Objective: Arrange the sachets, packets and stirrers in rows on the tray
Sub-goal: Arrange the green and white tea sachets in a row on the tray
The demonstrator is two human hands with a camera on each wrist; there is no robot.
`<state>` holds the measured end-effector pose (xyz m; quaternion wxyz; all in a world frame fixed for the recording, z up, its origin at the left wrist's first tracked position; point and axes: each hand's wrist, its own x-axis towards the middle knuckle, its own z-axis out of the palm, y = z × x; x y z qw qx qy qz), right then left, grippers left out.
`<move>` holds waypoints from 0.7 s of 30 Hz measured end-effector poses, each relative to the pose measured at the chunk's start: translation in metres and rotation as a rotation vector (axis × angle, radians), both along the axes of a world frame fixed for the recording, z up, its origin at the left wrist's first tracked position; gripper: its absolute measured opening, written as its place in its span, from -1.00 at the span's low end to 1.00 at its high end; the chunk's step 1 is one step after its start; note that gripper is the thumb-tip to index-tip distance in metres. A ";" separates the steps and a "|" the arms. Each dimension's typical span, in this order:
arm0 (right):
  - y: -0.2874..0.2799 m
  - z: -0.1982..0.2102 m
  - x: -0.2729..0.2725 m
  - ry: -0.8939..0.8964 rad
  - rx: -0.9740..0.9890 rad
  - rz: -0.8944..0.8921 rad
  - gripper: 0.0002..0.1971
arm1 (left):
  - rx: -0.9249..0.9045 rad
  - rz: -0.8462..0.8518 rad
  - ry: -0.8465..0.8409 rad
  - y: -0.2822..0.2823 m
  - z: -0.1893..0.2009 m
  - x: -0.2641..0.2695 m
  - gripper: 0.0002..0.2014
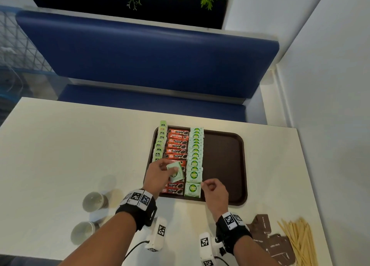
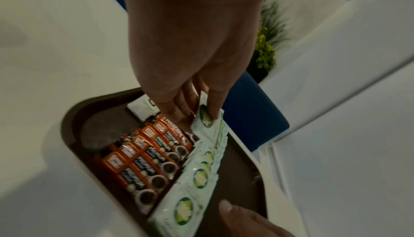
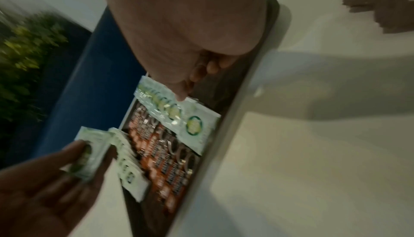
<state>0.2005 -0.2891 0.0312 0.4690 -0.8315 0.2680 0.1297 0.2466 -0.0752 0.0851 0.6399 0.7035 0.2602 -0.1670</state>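
Head view: a brown, round-cornered plastic tray sits on the table, carrying three rows – pale green sachets at left, glossy orange packets in the middle, white-green sachets to the right. The left hand pinches a few white-green sachets over the middle row. The right hand has its fingers curled, holding nothing, beside the nearest sachet. Thin wooden stirrers and flat brown packets lie near right, with two paper cups near left.

Left wrist: thumb and fingers clamp the held sachets.

Right wrist: blurred; curled fingertips are above the tray.
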 end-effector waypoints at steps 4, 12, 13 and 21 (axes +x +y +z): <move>0.007 0.056 0.029 -0.052 0.423 0.053 -0.80 | -0.175 0.086 -0.012 -0.016 0.014 0.013 -0.87; 0.001 0.088 0.061 -0.121 0.523 0.080 -0.85 | -0.352 0.038 -0.092 -0.032 0.024 0.025 -0.80; 0.000 0.089 0.062 -0.110 0.581 0.033 -0.84 | -0.369 0.029 -0.096 -0.032 0.027 0.025 -0.78; -0.007 0.096 0.059 0.009 0.584 0.130 -0.82 | -0.010 -0.194 -0.202 -0.029 0.030 0.024 -0.95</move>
